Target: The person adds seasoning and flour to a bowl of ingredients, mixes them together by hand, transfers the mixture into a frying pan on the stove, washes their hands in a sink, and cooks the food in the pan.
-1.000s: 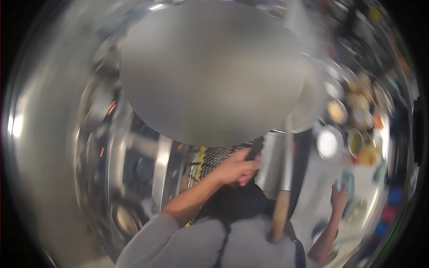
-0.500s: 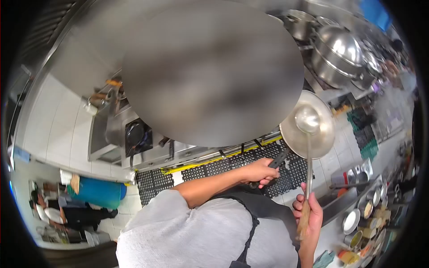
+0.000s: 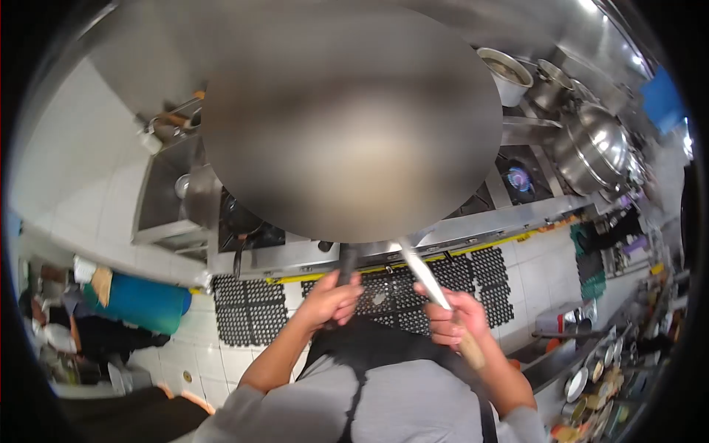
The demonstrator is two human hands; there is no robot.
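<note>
In the head view, my left hand point(image 3: 332, 301) is wrapped round the dark handle of a wide metal pan point(image 3: 346, 264). The pan's body lies behind the large blurred oval, so its contents cannot be made out. My right hand point(image 3: 456, 319) grips a ladle point(image 3: 427, 278) by its lower shaft and wooden handle. The ladle's shaft slants up and left towards the pan, and its bowl is hidden by the same blur. Both hands are close together in front of the stove's edge.
A lit burner point(image 3: 519, 179) shows blue flame on the right. Beyond it stand a large lidded steamer pot point(image 3: 591, 151) and a pale pot point(image 3: 506, 77). A black pan point(image 3: 240, 218) sits at the left. Black rubber mats point(image 3: 251, 310) cover floor below; another person point(image 3: 111, 343) stands far left.
The pan and ladle have swung left from the right side to in front of me, over the stove side. My view has turned right, and the lit burner has come into sight.
</note>
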